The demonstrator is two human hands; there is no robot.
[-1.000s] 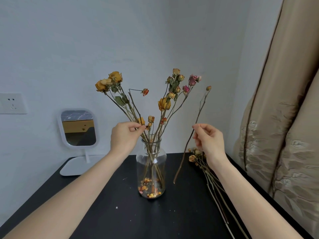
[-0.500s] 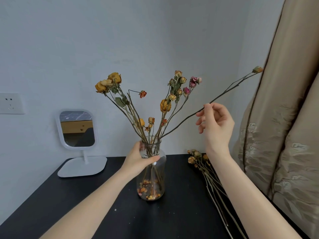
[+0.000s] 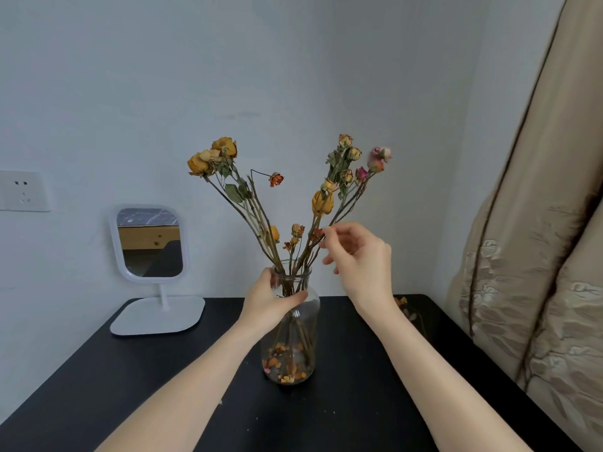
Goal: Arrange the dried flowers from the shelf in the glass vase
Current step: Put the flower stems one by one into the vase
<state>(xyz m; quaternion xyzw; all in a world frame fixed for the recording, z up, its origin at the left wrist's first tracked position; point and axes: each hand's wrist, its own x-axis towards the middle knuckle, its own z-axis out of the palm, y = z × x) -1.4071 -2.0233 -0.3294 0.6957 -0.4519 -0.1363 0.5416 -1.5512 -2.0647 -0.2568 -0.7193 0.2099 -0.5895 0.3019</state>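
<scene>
My left hand (image 3: 270, 301) grips glass vase (image 3: 293, 353); right hand (image 3: 362, 259) half-curled at dried flowers (image 3: 323, 203), hold unclear. Risk: a tug snaps them.

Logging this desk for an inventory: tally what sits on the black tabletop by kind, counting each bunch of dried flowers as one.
glass vase: 1
standing mirror: 1
dried flower bunches: 2, the bunch in the vase and the loose bunch lying flat
Total: 4
</scene>
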